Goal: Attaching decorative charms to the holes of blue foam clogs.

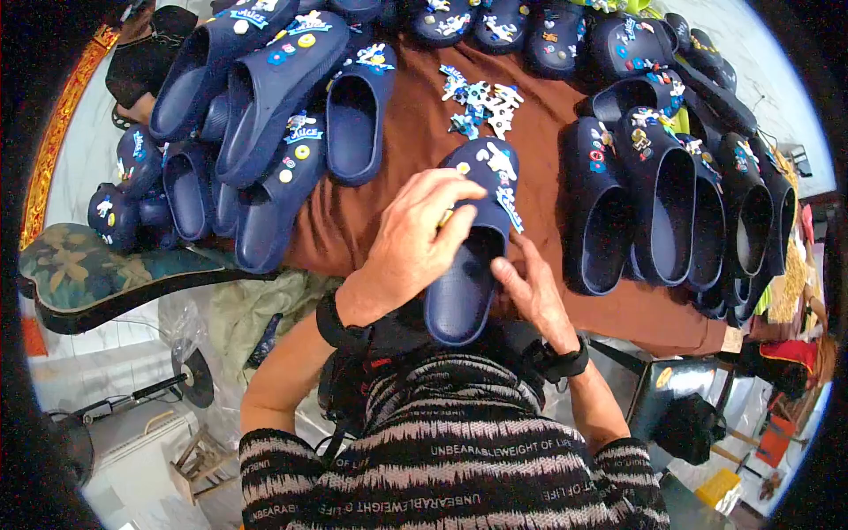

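A navy blue clog (pixel 458 296) is held toe-away in front of me, with colourful charms on its upper, among them a white figure and a blue lettered ribbon. Over the left side of its upper, my left hand (pixel 413 231) has its thumb and fingers bent together. A bit of a yellow shoe charm (pixel 445 217) shows between them, mostly hidden. My right hand (pixel 535 290) grips the clog's right side, the thumb at the opening's rim and the fingers along the outside. Just beyond the toe lies a pile of loose white and blue charms (pixel 481 108).
Decorated navy clogs (pixel 281 88) are heaped at the left, and more clogs (pixel 658 199) stand at the right and along the far edge. Brown cloth (pixel 411 106) covers the table. A camouflage-patterned padded surface (pixel 97 265) adjoins it at left.
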Demonstrator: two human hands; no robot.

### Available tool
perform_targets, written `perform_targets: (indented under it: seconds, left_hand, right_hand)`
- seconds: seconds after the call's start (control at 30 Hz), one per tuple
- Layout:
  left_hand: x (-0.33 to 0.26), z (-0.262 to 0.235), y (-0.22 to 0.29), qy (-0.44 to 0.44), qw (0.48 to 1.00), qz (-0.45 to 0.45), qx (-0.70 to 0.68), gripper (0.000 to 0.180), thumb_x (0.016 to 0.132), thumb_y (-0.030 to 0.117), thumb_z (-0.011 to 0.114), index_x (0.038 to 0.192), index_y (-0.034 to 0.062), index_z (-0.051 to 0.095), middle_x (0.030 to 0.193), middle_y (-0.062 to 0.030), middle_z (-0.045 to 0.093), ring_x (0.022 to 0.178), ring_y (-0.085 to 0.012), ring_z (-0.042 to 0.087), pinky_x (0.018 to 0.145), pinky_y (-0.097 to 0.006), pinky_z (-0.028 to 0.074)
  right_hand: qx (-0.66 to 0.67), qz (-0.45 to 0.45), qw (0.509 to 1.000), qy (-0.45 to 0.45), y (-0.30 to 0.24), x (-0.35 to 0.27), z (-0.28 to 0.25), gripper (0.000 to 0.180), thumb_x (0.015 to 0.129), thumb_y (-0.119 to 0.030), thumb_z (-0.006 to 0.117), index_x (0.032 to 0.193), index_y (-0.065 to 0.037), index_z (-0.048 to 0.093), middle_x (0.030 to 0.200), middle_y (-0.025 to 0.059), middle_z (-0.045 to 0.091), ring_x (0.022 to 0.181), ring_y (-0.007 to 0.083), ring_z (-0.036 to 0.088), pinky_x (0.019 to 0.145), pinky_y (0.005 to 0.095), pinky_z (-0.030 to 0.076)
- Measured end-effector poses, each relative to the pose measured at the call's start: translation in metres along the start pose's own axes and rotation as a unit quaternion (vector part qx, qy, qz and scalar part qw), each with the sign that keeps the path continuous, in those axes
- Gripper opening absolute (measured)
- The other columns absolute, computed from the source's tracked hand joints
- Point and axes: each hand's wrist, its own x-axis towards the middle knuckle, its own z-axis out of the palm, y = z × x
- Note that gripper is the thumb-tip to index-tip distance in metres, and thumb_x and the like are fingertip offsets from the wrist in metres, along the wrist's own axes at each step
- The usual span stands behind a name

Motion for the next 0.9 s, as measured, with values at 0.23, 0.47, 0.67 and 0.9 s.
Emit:
perform_targets:
  seconds: [0.23,0.47,0.67,0.9]
  left_hand:
    - [-0.023,0.029,-0.024,-0.021,0.998,-0.032,0.054,0.065,0.082,0.017,0.074,0.140,0.0078,0.046,0.143,-0.0202,0.040,0.138,-0.0405,0.035,0.114,-0.049,0.032]
    - [-0.028,0.050,-0.044,-0.027,0.996,-0.066,0.055,0.067,0.077,-0.015,0.055,0.139,0.0102,0.051,0.145,-0.0167,0.042,0.138,-0.0385,0.037,0.117,-0.045,0.032]
    - [-0.034,0.051,-0.046,-0.009,0.995,-0.081,0.059,0.069,0.074,-0.018,0.053,0.138,0.0093,0.053,0.144,-0.0167,0.044,0.138,-0.0386,0.038,0.117,-0.045,0.032]
    - [-0.030,0.057,-0.044,0.003,0.992,-0.073,0.100,0.070,0.073,-0.019,0.052,0.138,0.0079,0.051,0.144,-0.0158,0.046,0.138,-0.0395,0.038,0.116,-0.046,0.034]
  right_hand:
    - [0.016,-0.062,0.992,0.107,-0.008,0.026,-0.012,0.043,0.099,-0.032,0.060,0.122,0.004,0.055,0.083,0.0157,0.065,0.071,0.0187,0.062,0.067,0.0343,0.049]
    - [0.063,-0.042,0.996,0.041,-0.010,0.046,-0.019,0.037,0.097,-0.034,0.064,0.091,0.003,0.061,0.073,0.0068,0.061,0.064,0.0134,0.056,0.059,0.0305,0.045]
    - [0.195,0.072,0.977,-0.056,-0.027,0.052,-0.017,0.040,0.096,-0.039,0.067,0.078,-0.004,0.059,0.064,0.0001,0.057,0.053,0.0079,0.052,0.049,0.0242,0.041]
    - [0.179,-0.113,0.977,0.037,-0.017,0.068,-0.004,0.036,0.093,-0.022,0.069,0.066,-0.003,0.054,0.058,-0.0015,0.052,0.057,0.0045,0.042,0.050,0.0283,0.035]
